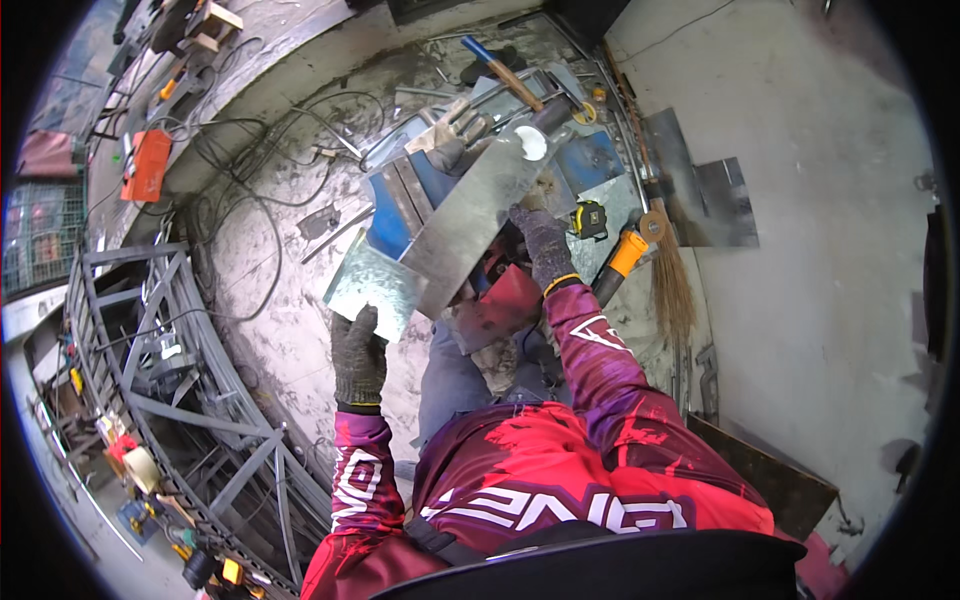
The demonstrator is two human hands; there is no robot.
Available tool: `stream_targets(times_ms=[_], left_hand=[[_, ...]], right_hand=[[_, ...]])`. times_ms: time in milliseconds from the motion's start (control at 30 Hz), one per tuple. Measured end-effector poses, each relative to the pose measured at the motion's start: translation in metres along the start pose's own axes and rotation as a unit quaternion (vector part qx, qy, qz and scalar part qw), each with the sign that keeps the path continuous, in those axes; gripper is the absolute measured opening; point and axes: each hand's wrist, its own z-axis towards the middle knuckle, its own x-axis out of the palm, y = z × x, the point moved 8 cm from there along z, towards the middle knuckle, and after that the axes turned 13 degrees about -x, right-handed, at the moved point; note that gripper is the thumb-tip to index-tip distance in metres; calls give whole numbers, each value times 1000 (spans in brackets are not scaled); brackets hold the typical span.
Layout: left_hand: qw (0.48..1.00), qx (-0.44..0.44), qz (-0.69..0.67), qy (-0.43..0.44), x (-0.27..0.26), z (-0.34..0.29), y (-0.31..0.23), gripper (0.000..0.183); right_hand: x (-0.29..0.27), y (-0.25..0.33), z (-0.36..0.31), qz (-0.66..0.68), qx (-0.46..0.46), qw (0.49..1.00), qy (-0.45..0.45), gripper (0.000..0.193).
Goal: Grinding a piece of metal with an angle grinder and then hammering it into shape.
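Observation:
My left hand, in a dark knit glove, pinches the lower edge of a small square of shiny sheet metal, thumb on top. That square sits beside the near end of a long grey metal strip, which slants away over a blue metal piece. On the strip's right edge rests my gloved right hand; its fingers curl at the edge and are partly hidden. A round white spot shows at the strip's far end. Below the strip, a red piece lies between my legs.
A hammer with a blue-ended handle lies at the far end, near a pale work glove. Right are a tape measure, an orange-and-black tool and a broom. Cables and a steel frame stand left.

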Motion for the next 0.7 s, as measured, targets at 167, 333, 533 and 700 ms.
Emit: stream_targets(times_ms=[167, 333, 533, 700], left_hand=[[986, -57, 155, 30, -3, 28, 4, 38], [954, -53, 263, 131, 7, 23, 10, 35], [945, -118, 305, 8, -46, 33, -3, 39], [982, -83, 157, 69, -24, 41, -10, 39]], right_hand=[[21, 12, -3, -5, -59, 997, -53, 28], [-13, 27, -10, 291, -90, 950, -70, 24], [-162, 53, -12, 10, -144, 970, -195, 12], [-231, 53, -10, -108, -199, 923, -312, 13]])
